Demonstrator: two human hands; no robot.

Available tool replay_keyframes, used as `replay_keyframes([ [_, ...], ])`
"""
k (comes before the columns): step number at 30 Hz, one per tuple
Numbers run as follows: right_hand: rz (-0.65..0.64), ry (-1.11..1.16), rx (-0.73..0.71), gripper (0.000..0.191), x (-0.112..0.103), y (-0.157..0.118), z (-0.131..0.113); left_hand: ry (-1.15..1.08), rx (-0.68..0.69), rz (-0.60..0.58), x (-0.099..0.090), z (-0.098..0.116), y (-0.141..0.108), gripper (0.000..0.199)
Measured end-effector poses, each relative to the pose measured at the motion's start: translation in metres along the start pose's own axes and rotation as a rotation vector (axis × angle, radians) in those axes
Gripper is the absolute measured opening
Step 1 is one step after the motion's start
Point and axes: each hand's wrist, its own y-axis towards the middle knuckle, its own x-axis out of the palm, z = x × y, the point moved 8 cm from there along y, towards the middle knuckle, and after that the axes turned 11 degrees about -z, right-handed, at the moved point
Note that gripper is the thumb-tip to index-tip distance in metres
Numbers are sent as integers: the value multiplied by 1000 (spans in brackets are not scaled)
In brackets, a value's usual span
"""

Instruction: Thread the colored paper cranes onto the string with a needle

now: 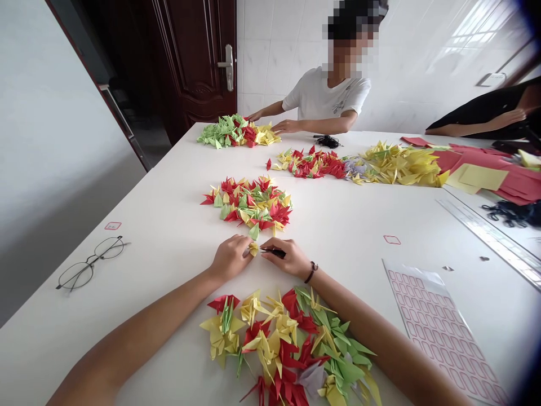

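My left hand (233,256) is closed, its fingertips pinching a small yellow paper crane (253,248). Facing it, my right hand (289,258) grips a slim black-handled tool (276,252) whose thin tip points at the yellow crane; its exact kind is too small to make out. Just beyond my fingers lies a heap of red, green and yellow paper cranes (253,203), with one green crane (254,231) at its near edge. Between my forearms spreads another pile of folded cranes (274,338) in red, yellow, green and a little pale purple.
Glasses (89,262) lie at the left. A sticker sheet (439,327) with red-outlined labels is beside my right forearm. Farther off are more paper cranes (401,163), red paper (477,166) and black cord (327,141). A person in white (329,98) handles cranes across the table.
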Motion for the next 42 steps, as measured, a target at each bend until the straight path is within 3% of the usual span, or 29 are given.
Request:
replay_keyframes([
  [8, 65, -14, 49, 17, -1, -1, 6, 129, 121, 43, 0, 13, 0, 9],
  [15, 107, -161, -21, 16, -1, -3, 2, 176, 215, 174, -7, 22, -5, 6],
  [23, 74, -305, -46, 13, 4, -1, 0, 182, 184, 158, -6, 21, -4, 5],
  [42, 70, -250, -27, 10, 4, -1, 1, 157, 186, 173, -8, 21, -4, 5],
])
